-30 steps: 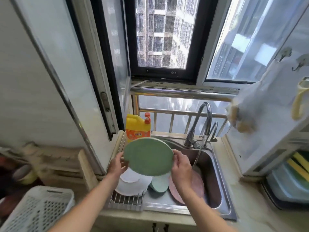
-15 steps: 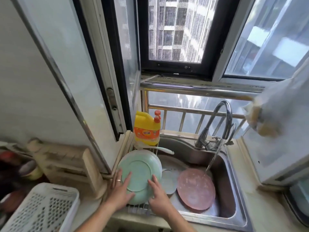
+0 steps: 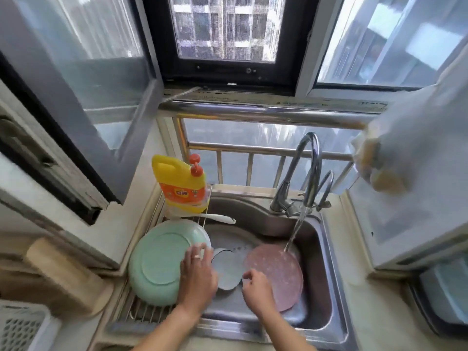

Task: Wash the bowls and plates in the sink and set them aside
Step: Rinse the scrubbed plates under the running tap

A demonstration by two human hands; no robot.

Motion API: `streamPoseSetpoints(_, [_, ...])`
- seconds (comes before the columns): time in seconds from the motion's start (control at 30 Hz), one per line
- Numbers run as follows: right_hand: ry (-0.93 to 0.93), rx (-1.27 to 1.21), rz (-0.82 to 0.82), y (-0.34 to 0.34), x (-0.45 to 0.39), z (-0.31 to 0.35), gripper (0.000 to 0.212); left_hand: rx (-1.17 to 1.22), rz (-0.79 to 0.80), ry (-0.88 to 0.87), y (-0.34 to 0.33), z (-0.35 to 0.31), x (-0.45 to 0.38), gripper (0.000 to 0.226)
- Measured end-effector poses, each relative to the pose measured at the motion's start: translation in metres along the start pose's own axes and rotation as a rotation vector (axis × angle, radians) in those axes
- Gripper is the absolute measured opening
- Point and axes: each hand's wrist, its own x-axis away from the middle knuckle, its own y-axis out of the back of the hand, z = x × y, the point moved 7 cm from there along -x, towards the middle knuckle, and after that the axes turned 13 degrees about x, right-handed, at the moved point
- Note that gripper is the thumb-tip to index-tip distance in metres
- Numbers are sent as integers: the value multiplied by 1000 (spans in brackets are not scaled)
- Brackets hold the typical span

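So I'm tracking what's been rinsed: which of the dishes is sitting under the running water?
The pink plate in the sink basin; the tap's stream lands on its far edge. The green plate lies upside down on the rack.

- One green plate (image 3: 158,262), upside down on the rack
- One pink plate (image 3: 277,277) in the sink
- One pale blue dish (image 3: 228,272)
- One yellow detergent bottle (image 3: 180,183)
- One faucet (image 3: 304,173)
- Two hands: left hand (image 3: 196,277), right hand (image 3: 257,287)
- One white basket (image 3: 22,328)

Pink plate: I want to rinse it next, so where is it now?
In the head view, the pink plate lies in the sink, right of the small blue dish, under the running faucet.
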Motion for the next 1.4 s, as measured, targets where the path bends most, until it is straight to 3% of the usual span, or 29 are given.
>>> streamPoseSetpoints(0.07, [-79, 61, 60, 3, -18, -36, 28, 65, 156, -79, -38, -24, -4, 31])
streamPoseSetpoints(0.13, [-137, 116, 116, 3, -34, -68, 32, 127, 338, 7, -81, -33, -4, 20])
streamPoseSetpoints(0.23, [-183, 133, 197, 0, -61, -105, 28, 285, 525, 366, -141, -24, -2, 15])
streamPoseSetpoints(0.33, [-190, 154, 269, -4, -85, -128, 39, 360, 700, 695, -200, -1, 9, 29])
streamPoseSetpoints(0.43, [-206, 142, 276, -6, -104, -143, 48, 623, 595, 1048, -235, 8, 17, 26])
streamPoseSetpoints(0.5, [-204, 132, 253, -9, -117, -150, 45, 786, 501, 1191, -248, 7, 20, 15])
streamPoseSetpoints(0.6, [-191, 118, 248, -8, -128, -153, 45, 891, 394, 1338, -263, 11, 23, 18])
streamPoseSetpoints(0.77, [-185, 114, 246, -12, -137, -152, 44, 899, 335, 1316, -264, 17, 24, 24])
streamPoseSetpoints(0.9, [-188, 122, 220, -8, -135, -149, 40, 689, 400, 1204, -260, 22, 15, 35])
streamPoseSetpoints(1.0, [-167, 140, 196, -1, -129, -141, 38, 590, 434, 1137, -258, 27, 8, 32])
streamPoseSetpoints(1.17, [-114, 170, 126, 4, -122, -131, 34, 903, 358, 1153, -240, 5, 1, 41])
streamPoseSetpoints(1.4, [-203, 163, 97, 16, -99, -133, 30, 1112, 482, 1098, -203, -30, -6, 51])
